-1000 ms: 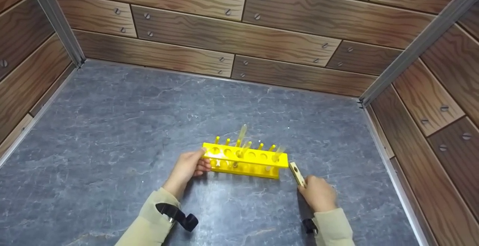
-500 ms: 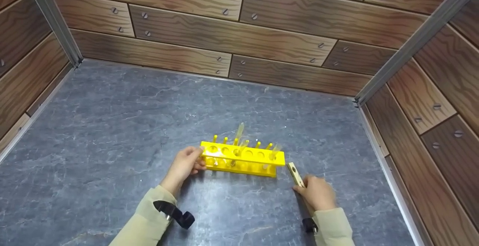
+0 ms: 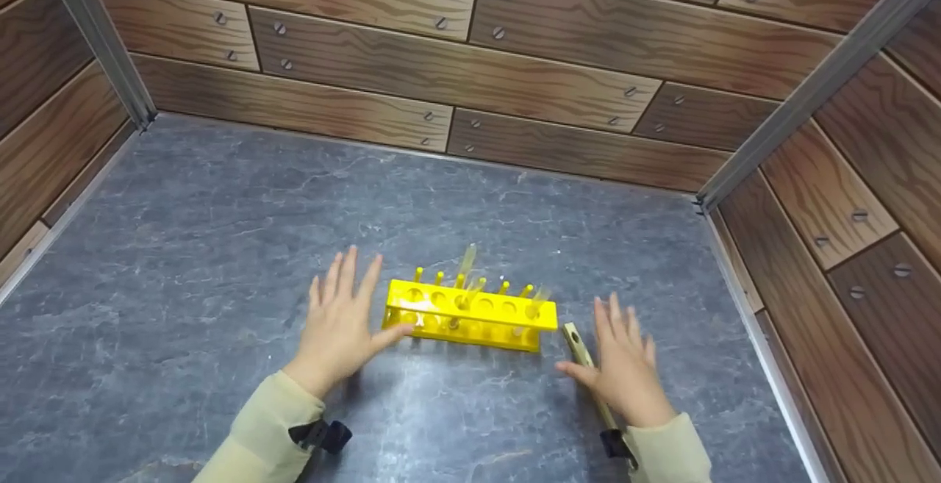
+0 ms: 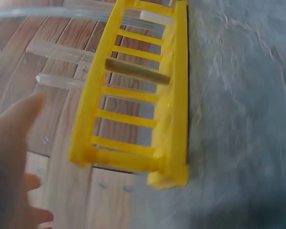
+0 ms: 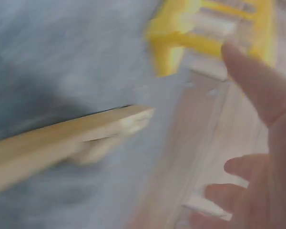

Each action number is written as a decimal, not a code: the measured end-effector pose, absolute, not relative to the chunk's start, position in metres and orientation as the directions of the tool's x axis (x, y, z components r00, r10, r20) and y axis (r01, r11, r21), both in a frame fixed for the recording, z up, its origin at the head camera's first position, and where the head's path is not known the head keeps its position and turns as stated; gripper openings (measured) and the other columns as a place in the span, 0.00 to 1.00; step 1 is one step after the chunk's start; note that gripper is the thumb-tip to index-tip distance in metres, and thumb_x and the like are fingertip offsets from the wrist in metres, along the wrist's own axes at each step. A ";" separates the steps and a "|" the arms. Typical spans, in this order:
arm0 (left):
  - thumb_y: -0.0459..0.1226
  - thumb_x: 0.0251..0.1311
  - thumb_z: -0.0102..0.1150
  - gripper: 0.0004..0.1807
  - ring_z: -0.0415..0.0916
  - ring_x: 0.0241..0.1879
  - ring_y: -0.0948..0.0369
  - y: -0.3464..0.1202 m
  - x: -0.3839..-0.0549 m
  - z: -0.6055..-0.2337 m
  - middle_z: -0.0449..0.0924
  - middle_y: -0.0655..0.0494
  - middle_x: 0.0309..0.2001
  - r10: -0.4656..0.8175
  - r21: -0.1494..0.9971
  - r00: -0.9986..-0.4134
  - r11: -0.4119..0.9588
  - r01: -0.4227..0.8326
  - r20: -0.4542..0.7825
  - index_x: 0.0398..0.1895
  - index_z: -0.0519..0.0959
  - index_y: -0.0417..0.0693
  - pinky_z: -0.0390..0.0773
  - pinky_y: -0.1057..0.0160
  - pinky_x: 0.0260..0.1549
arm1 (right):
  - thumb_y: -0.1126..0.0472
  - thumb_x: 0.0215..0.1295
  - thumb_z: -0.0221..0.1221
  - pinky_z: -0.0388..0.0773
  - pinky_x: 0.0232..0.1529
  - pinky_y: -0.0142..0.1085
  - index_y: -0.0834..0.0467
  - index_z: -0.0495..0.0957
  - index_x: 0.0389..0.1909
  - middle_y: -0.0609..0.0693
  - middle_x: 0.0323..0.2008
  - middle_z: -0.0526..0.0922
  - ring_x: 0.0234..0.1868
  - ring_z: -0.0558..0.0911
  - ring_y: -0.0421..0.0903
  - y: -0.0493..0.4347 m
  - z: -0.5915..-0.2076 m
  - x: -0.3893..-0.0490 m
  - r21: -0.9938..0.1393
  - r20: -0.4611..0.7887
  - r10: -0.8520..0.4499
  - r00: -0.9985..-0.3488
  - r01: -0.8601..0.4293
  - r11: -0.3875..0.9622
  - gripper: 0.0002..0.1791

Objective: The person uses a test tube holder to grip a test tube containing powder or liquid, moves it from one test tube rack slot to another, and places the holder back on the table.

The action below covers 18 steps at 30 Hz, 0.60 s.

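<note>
A yellow test tube rack stands upright on the grey surface, with a few clear test tubes in its holes. In the left wrist view, one tube looks brownish inside the rack. My left hand is spread at the rack's left end, its thumb overlapping the lower corner in the head view. To the right, a wooden test tube clamp lies on the surface, pointing toward the rack. My right hand is spread just beside and over the clamp, fingers straight and holding nothing; the clamp's rear is partly hidden by the wrist.
Wood-patterned panels wall the work surface at the back and both sides, with metal strips at the corners. A dark strap sits on each sleeve.
My left hand has let go of the rack's left end and spread its fingers. The right hand has released the wooden clamp and opened beside it. The rack stays about where it was.
</note>
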<state>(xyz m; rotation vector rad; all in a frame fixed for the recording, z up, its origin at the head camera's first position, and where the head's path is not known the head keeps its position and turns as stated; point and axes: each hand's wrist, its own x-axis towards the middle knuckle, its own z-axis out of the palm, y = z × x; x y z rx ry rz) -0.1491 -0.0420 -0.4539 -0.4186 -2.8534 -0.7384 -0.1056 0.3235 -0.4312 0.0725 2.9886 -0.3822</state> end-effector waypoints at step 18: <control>0.78 0.43 0.35 0.57 0.33 0.71 0.44 -0.038 -0.131 -0.455 0.38 0.40 0.72 0.344 0.292 -0.918 0.873 0.390 0.199 0.72 0.52 0.53 0.38 0.34 0.61 | 0.24 0.38 0.58 0.29 0.57 0.69 0.56 0.43 0.73 0.62 0.71 0.31 0.69 0.32 0.65 0.309 -0.415 -0.097 -0.203 -0.113 -0.081 -0.990 -0.056 0.978 0.66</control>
